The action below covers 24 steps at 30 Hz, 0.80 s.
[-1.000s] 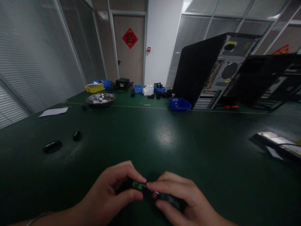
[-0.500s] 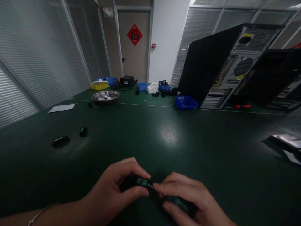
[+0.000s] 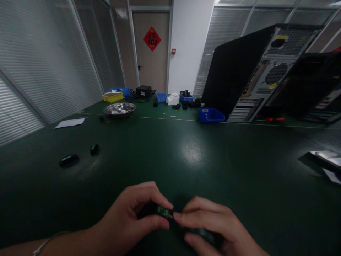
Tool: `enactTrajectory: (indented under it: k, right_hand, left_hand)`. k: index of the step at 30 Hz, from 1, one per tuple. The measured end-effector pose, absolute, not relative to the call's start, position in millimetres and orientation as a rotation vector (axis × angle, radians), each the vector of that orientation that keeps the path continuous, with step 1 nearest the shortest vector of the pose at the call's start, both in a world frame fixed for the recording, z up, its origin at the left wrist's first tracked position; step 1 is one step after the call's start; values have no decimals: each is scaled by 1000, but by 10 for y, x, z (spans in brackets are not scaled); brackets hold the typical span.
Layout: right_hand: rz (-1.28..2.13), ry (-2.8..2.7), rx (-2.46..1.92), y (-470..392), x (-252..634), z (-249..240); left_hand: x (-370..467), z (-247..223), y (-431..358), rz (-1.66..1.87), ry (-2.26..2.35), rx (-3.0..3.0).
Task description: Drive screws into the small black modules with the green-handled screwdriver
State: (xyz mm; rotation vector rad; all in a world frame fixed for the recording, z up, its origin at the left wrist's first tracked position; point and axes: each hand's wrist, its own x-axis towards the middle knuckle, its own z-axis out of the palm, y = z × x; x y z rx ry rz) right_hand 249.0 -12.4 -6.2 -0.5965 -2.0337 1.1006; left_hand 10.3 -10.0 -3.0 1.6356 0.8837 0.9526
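At the bottom centre, a small black part with a green circuit board (image 3: pixel 163 212) is pinched between the thumb and fingers of my left hand (image 3: pixel 138 209). My right hand (image 3: pixel 213 222) is closed around a dark tool (image 3: pixel 204 233), most of it hidden under the fingers. The tool's thin metal tip (image 3: pixel 171 216) reaches the right end of the green-board part, beside my right index fingertip. Two more small black pieces lie on the table to the left, a longer one (image 3: pixel 68 160) and a shorter one (image 3: pixel 94 149).
The green table (image 3: pixel 149 153) holds a metal bowl (image 3: pixel 119 109), a yellow tray (image 3: pixel 113 96), a blue bin (image 3: pixel 211 115) and a white paper (image 3: pixel 69 123) farther back. A large black computer case (image 3: pixel 237 67) stands at right, with a red-handled tool (image 3: pixel 275 119) nearby.
My left hand and the green-board part have shifted slightly right and down. The gap between the part and my right fingertips looks smaller.
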Motion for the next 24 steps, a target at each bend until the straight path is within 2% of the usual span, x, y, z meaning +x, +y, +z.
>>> enactTrajectory:
  k: [19, 24]
  right_hand:
    - [989, -2025, -667, -81, 2492, -64]
    - [954, -2091, -742, -107, 2501, -79]
  left_hand:
    - [60, -83, -54, 850, 886, 1708]
    - [78, -109, -52, 806, 901, 1527]
